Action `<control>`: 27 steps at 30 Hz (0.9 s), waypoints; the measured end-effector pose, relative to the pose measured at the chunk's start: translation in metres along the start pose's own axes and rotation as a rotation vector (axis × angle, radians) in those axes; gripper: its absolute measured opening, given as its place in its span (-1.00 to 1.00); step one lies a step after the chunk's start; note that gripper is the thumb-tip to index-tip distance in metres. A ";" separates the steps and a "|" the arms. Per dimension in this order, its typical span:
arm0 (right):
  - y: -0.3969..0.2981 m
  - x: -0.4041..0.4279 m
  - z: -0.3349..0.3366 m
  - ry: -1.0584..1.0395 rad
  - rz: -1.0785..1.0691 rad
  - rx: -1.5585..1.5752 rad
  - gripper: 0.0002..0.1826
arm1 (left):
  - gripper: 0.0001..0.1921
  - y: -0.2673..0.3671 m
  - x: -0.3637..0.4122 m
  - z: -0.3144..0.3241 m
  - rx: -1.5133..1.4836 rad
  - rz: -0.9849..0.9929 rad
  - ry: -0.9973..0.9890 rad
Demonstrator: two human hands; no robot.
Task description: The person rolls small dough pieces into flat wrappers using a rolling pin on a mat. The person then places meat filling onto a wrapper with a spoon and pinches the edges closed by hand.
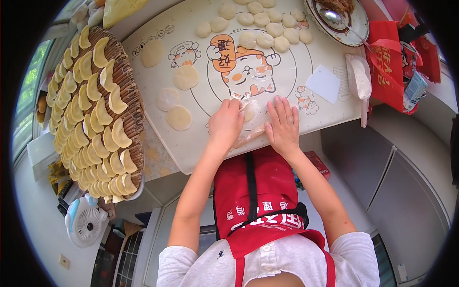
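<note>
My left hand point(226, 120) pinches the left edge of a small dough round point(248, 112) on the floured, printed pastry mat point(315, 118). Flat on one end of a wooden rolling pin point(249, 138) lies my right hand point(284, 125), its fingers stretched forward. The pin rests near the mat's front edge, and my left hand is close to its other end. Several rolled wrappers point(179, 118) lie to the left. Flattened dough pieces point(265, 41) are grouped at the back of the mat. A white dough scraper point(323, 84) lies to the right of my right hand.
A woven tray point(125, 75) bearing rows of dumplings stands at the left. At the back right is a plate point(360, 21) with filling and a spoon. A flour scoop point(359, 77) lies on the mat's right edge, beside a red bag point(387, 68).
</note>
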State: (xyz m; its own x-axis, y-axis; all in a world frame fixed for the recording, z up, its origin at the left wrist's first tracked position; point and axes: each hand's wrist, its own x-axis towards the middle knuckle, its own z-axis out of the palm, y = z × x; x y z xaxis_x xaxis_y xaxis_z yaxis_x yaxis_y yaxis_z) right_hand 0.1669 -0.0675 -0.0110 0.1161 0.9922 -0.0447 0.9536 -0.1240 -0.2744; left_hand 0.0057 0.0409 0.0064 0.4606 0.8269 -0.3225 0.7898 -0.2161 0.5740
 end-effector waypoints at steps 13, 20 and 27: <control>-0.014 0.076 0.019 0.138 -0.052 0.077 -0.30 | -0.84 -0.004 0.014 -0.002 0.014 0.140 0.163; -0.002 0.027 0.009 0.036 0.004 0.004 -0.31 | -0.85 0.000 -0.005 -0.005 -0.290 -0.215 -0.059; -0.031 0.134 0.022 0.268 -0.049 -0.039 -0.27 | -0.85 0.006 0.016 -0.005 -0.160 -0.027 0.156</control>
State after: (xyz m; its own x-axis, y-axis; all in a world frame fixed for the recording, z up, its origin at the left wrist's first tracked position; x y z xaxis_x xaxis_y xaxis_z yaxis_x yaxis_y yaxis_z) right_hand 0.1465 0.0694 -0.0297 0.1337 0.9652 0.2248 0.9694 -0.0802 -0.2321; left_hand 0.0161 0.0553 0.0087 0.3621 0.9042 -0.2264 0.7209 -0.1177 0.6829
